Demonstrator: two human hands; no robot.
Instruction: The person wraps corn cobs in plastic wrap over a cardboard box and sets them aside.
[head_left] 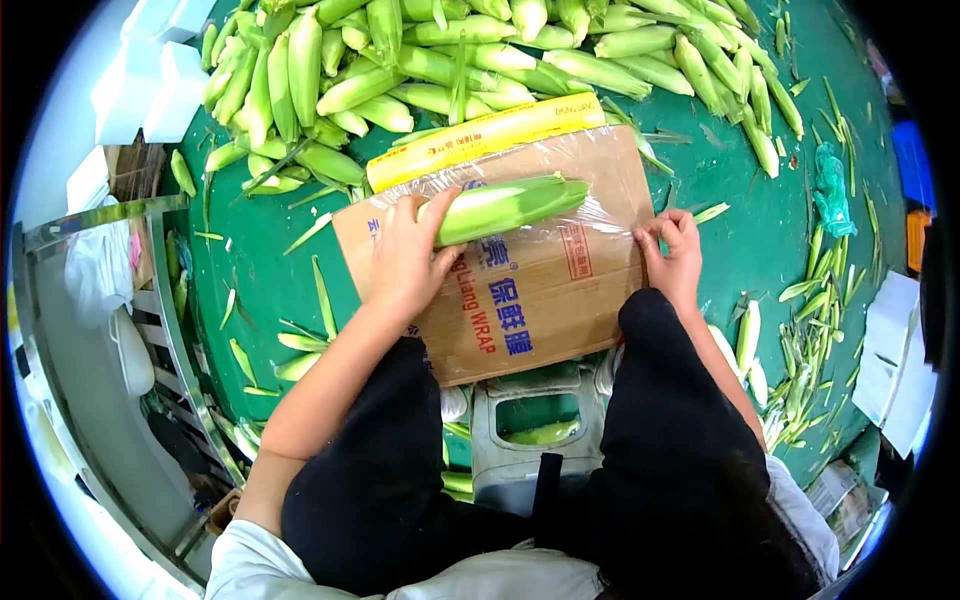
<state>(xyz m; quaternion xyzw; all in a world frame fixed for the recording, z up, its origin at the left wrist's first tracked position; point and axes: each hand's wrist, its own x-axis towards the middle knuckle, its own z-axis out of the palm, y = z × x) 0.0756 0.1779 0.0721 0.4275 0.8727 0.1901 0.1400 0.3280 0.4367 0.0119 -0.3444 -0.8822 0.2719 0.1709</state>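
Note:
A green ear of corn in its husk (520, 205) lies across a flattened cardboard sheet (540, 290) resting by my knees. My left hand (415, 245) is closed around the ear's left end, thumb below and fingers above. Clear plastic wrap (615, 190) stretches over the upper part of the cardboard, wrinkled and shiny near the ear's tip. At the cardboard's right edge, my right hand (672, 250) pinches the wrap's edge between thumb and fingers. Along the top of the cardboard lies a yellow roll of plastic wrap (487, 141).
A large heap of husked corn (480, 60) covers the far side of the green floor (260, 270). Loose husk leaves (800, 370) are scattered at right, near a crumpled green bag (830, 190). White foam blocks (170, 90) and a metal rack (180, 330) stand at left. A grey stool (485, 440) is beneath me.

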